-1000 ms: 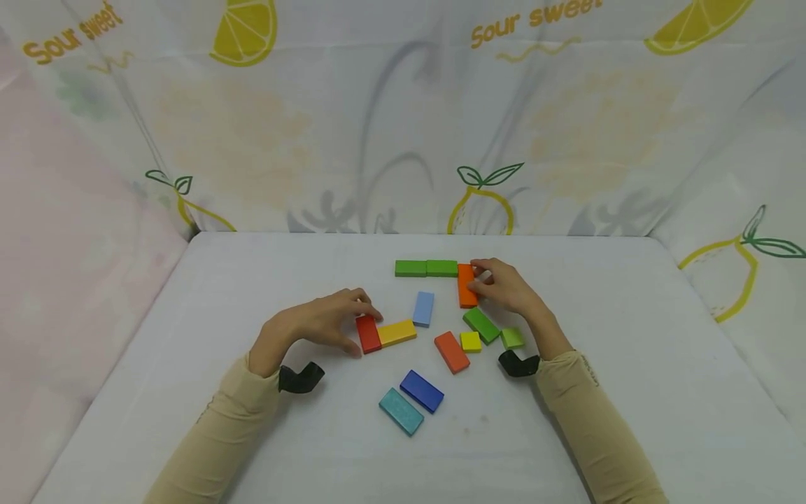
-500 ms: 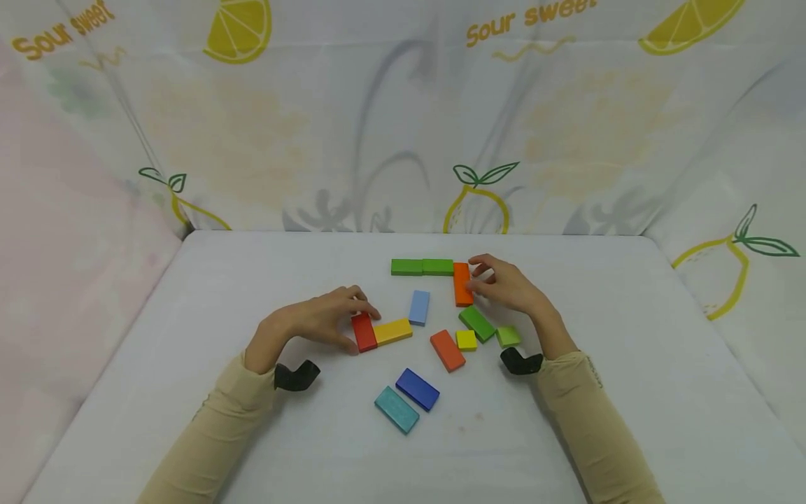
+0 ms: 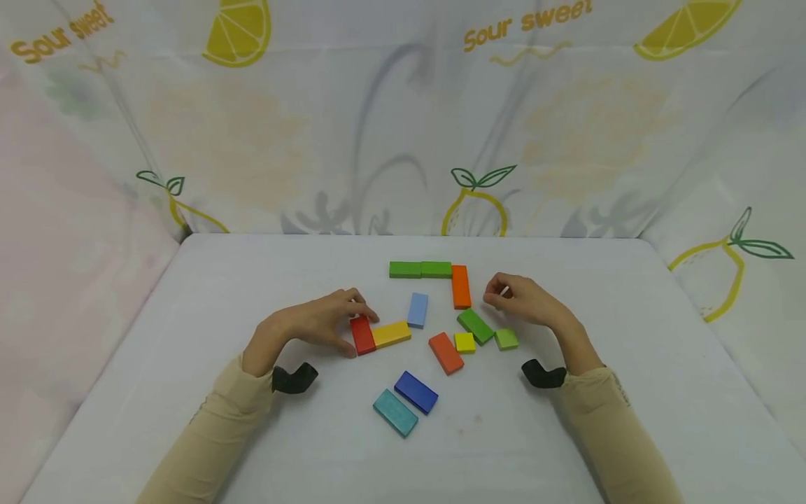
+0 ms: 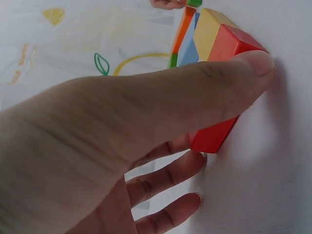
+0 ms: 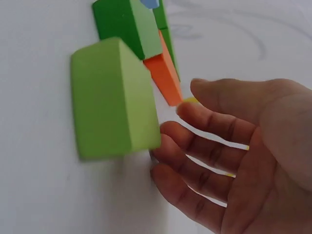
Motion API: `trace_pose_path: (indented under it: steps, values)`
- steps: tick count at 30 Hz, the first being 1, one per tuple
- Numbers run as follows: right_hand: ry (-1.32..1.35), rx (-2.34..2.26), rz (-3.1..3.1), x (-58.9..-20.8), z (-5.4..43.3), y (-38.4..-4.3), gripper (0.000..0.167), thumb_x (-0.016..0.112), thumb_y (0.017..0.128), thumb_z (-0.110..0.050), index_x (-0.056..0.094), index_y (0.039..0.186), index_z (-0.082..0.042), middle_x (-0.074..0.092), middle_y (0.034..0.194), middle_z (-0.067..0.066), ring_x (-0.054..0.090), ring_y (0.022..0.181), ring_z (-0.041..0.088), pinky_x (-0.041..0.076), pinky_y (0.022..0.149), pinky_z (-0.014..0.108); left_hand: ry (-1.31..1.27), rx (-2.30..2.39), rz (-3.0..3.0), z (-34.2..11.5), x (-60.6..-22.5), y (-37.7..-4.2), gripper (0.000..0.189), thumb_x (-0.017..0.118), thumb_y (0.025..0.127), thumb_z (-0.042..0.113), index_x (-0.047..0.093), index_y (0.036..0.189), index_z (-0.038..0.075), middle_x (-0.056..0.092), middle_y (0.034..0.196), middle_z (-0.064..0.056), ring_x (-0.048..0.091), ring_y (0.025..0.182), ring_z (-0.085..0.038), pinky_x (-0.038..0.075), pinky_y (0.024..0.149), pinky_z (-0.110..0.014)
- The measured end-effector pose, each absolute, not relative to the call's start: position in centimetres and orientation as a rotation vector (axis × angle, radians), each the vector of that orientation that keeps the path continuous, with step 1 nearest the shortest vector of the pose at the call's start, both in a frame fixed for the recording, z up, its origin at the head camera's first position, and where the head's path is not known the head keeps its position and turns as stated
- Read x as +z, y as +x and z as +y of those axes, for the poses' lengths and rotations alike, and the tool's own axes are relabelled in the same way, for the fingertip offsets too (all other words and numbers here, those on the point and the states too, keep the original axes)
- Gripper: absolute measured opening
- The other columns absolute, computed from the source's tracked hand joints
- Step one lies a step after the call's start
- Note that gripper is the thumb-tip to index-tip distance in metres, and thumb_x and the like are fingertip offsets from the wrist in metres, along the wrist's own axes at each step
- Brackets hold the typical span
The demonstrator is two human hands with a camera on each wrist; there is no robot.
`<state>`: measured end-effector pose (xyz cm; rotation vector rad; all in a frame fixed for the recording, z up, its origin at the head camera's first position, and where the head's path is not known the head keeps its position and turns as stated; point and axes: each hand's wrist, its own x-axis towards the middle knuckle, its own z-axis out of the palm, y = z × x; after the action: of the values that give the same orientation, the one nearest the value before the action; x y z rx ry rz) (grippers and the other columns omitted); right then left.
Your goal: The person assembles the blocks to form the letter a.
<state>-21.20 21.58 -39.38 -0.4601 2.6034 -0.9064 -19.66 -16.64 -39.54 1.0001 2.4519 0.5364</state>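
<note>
ok so atm my left hand has the red block in a light pinch, thumb laid over the near end, fingertips at the far end, other fingers curled loosely. The block's flat on the table, one long side butted up against the end of the yellow block, whose other end is just beside the light blue block.

imo the trick here is tiny, even pressure. Squeeze the ends only, keep it flat, nudge toward the yellow one w/o shoving, b/c too much push could run the yellow into the light blue & spoil the join. Watch the index too: it's close to that seam, so I'd lift straight up when letting go.

Pose-wise: left wrist is arched, palm off the table, forearm coming in from lower left. My right hand has hold of nothing, fingers softly curled w/ a small gap to the thumb. It's just right of the orange block, not touching, w/ the light green block nearby on the near side. Orange meets the end of the green pair, so keep that sleeve & wrist clear tbh.
</note>
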Motion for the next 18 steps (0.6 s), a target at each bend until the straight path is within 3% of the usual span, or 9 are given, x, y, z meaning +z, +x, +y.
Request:
trace_pose_path:
  steps: [10,18]
  values:
    - [-0.674,-0.891,2.504,-40.0,23.7,-18.9,0.018,0.058,0.094,-0.031,0.058,0.104,-0.017,0.061,0.099,-0.003,0.055,0.093,0.015,0.048,0.081,0.028,1.033,0.522,2.479,-16.3,-39.5,-19.5,0.048,0.077,0.077,0.022,0.061,0.122,0.02,0.052,0.119,-0.002,0.048,0.11,-0.018,0.047,0.092,-0.037]
    - [-0.753,-0.869,2.468,-40.1,24.8,-17.2,0.039,0.07,0.083,-0.04,0.056,0.111,-0.018,0.06,0.109,-0.005,0.053,0.098,0.013,0.047,0.086,0.027,1.068,0.528,2.516,-16.8,-39.8,-19.4,0.043,0.077,0.078,0.025,0.063,0.118,0.02,0.053,0.119,-0.002,0.05,0.108,-0.017,0.048,0.092,-0.038]
